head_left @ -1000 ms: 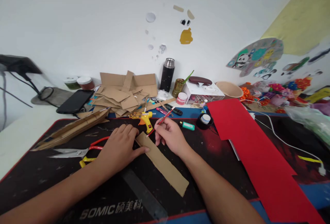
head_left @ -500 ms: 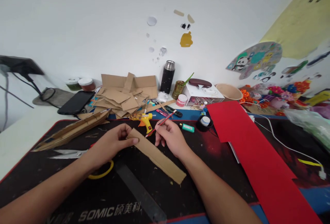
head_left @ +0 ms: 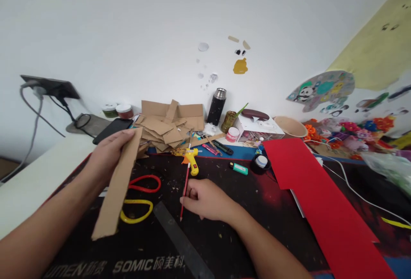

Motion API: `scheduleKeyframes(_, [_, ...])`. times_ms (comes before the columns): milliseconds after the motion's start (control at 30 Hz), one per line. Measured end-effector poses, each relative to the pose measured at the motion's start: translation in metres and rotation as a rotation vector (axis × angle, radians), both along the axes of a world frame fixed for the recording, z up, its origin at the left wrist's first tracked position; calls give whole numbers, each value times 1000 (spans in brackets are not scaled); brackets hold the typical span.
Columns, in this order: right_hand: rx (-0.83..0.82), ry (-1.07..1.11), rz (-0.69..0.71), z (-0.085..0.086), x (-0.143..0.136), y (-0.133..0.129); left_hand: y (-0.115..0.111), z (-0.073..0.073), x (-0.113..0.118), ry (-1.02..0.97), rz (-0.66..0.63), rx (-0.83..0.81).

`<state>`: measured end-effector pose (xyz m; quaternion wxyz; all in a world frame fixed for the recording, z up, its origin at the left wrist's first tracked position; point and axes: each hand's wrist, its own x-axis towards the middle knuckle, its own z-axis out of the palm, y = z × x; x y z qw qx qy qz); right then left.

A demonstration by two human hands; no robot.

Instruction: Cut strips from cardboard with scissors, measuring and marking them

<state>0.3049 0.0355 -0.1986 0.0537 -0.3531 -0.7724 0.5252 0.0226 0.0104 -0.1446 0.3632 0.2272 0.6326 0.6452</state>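
My left hand (head_left: pixel 111 152) is closed on the upper end of a cardboard strip (head_left: pixel 117 189), which hangs slanting over the scissors (head_left: pixel 138 220). The scissors' red and yellow handle loops show to the right of the strip; their blades are mostly hidden. My right hand (head_left: pixel 205 200) grips a red pencil (head_left: pixel 185 191), its tip pointing down toward the dark mat. A dark flat ruler (head_left: pixel 180 240) lies on the mat just below and left of that hand. Beyond the pencil rests a yellow glue gun (head_left: pixel 192 160).
A pile of cardboard pieces (head_left: pixel 163 129) lies at the back, with a black thermos (head_left: pixel 217 107) beside it. A large red sheet (head_left: pixel 314 197) covers the mat's right side. A green lighter (head_left: pixel 239 168) and a round black container (head_left: pixel 260 162) lie between.
My left hand has moved left with the cardboard strip and swung it to the opposite slant. My right hand with the pencil has come down nearer the ruler. The view has shifted.
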Motion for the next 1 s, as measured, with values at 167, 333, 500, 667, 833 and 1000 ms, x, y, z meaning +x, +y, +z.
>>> scheduleKeyframes(167, [205,-170,-37,10,-10,-3,18,-6,0,-49,-53,90])
scheduleKeyframes(333, [457,-194,-119,24,-20,-6,36,1,2,-77,-74,196])
scheduleKeyframes(500, [628,-214,142,37,-56,-22,40,-7,2,-112,-88,221])
scheduleKeyframes(667, [892,-295,392,27,-96,-30,38,-11,-9,-97,-67,244])
scheduleKeyframes(833, [986,-281,420,14,-112,-30,38,-3,-16,-68,-80,276])
scheduleKeyframes(1000, [1009,-190,449,8,-122,-27,38,0,-18,-48,-99,290])
